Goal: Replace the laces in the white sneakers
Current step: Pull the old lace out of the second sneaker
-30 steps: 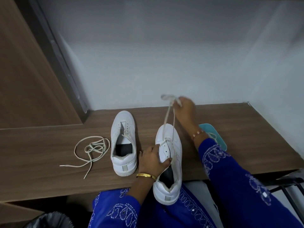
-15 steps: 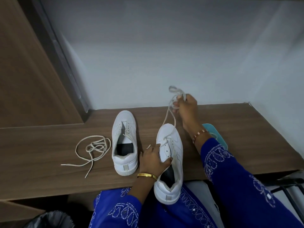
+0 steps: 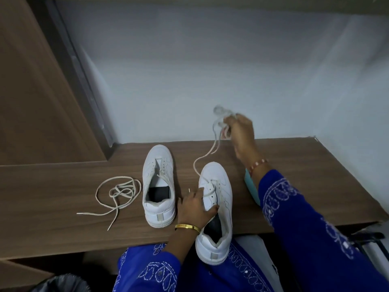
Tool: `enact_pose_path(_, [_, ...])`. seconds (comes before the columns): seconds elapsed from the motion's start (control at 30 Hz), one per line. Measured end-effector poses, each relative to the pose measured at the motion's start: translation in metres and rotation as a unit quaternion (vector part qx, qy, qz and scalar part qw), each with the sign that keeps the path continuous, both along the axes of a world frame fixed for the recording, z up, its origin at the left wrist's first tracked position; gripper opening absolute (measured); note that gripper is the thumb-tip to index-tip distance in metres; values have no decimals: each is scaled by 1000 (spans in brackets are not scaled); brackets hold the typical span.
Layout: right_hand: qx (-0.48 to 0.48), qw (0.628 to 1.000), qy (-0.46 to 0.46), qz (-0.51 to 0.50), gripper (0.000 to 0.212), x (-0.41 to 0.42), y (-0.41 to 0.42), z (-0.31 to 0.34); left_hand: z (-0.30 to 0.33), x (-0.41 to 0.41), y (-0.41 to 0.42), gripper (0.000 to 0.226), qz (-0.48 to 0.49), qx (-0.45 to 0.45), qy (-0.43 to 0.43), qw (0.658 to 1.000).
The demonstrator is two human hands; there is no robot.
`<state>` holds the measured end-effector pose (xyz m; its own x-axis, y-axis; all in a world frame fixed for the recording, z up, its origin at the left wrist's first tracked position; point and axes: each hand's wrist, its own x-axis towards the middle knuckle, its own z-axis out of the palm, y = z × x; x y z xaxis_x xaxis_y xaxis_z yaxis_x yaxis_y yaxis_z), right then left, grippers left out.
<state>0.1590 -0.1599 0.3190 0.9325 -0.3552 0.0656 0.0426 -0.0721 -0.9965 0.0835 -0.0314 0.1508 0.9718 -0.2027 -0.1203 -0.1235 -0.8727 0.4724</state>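
Two white sneakers stand on a brown wooden table (image 3: 63, 197). The left sneaker (image 3: 158, 186) sits apart with a short piece of lace across its tongue. My left hand (image 3: 194, 207) grips the right sneaker (image 3: 216, 207) at its tongue and collar; its heel hangs over the table's front edge. My right hand (image 3: 240, 133) is raised beyond the toe and holds a bunched white lace (image 3: 212, 144), which trails down in a loop to the sneaker's eyelets. A loose off-white lace (image 3: 117, 192) lies coiled on the table to the left.
A teal flat object (image 3: 251, 186) lies on the table under my right forearm. A white wall rises behind the table, a brown panel at the left. A dark bin (image 3: 59, 283) sits below at the bottom left. A black frame (image 3: 368, 239) shows at the right.
My right hand has risen and moved right with the lace, drawing more of it out of the right sneaker; the lace now hangs slack. My left hand stays on the shoe.
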Motion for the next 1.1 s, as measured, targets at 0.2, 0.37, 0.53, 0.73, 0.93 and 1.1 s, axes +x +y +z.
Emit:
enact_pose_path(0.2, [-71, 977, 187, 69, 14, -18, 10, -66, -2, 0, -1, 86, 7, -3, -8, 1000])
enact_pose_path(0.37, [-321, 906, 220, 164, 12, -22, 16, -98, -4, 1, -2, 85, 13, 1, -18, 1000])
enact_pose_path(0.53, [-572, 771, 199, 197, 19, -27, 20, -109, -8, 2, -1, 86, 8, -25, -35, 999])
enact_pose_path(0.73, [-552, 814, 111, 143, 13, -21, 12, -107, -5, 1, -1, 89, 4, -15, -16, 1000])
enact_pose_path(0.93, [-318, 947, -38, -25, 11, -1, 9, -31, -5, 1, -1, 75, 0, -8, -2, 1000])
enact_pose_path(1.1, [-183, 952, -189, -158, 11, 10, 3, 50, -3, 2, 0, 82, -4, 1, 8, 1000])
